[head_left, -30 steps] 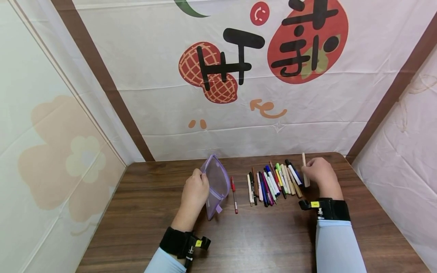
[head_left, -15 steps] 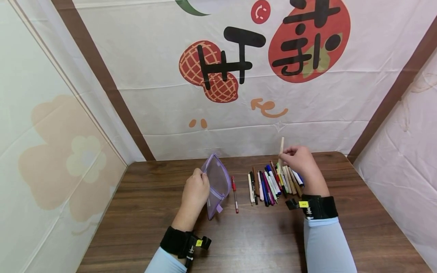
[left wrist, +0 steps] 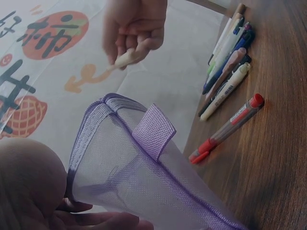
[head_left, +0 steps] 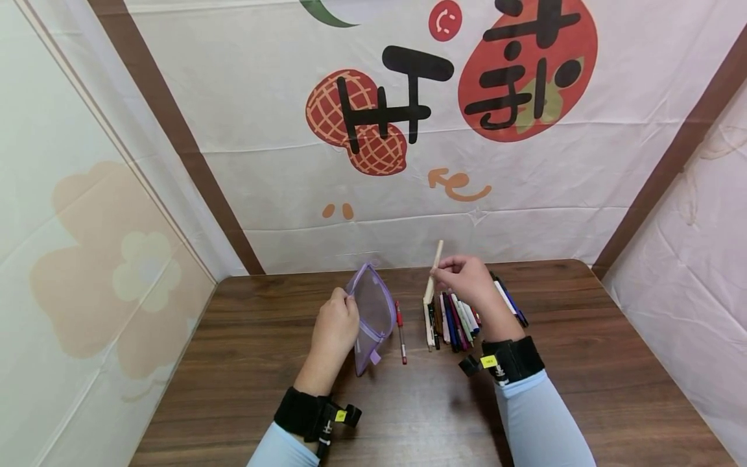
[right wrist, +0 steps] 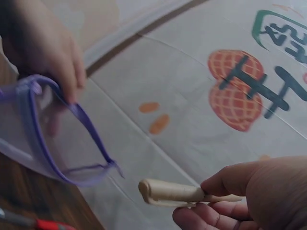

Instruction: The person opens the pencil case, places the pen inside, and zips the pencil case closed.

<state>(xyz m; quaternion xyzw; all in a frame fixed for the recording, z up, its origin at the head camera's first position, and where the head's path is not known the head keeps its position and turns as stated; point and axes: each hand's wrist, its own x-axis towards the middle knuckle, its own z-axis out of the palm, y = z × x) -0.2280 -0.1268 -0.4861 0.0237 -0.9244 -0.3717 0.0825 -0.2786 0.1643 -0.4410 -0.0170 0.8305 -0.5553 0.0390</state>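
A see-through purple mesh pencil case [head_left: 373, 305] stands on the table, its zipped mouth spread apart. My left hand [head_left: 336, 324] grips the case by its left edge; in the left wrist view a purple tab [left wrist: 154, 130] sticks out from its seam. Held between the thumb and fingers of my right hand [head_left: 467, 282] is a beige pen [right wrist: 172, 190] with a clip on its cap. That hand is up over the left end of a row of pens [head_left: 452, 324], to the right of the case. Between case and row lies a red-capped pen [head_left: 401, 337].
My right forearm hides part of the row; a blue and a white pen [head_left: 509, 299] show beyond it. A printed cloth [head_left: 280, 188] hangs behind the brown wooden table [head_left: 245, 363], and pale cloth flanks both sides.
Carrying the beige pen, my right hand has moved left from the row's right end, across the pens, to its left end. My left hand and the pencil case have stayed put.
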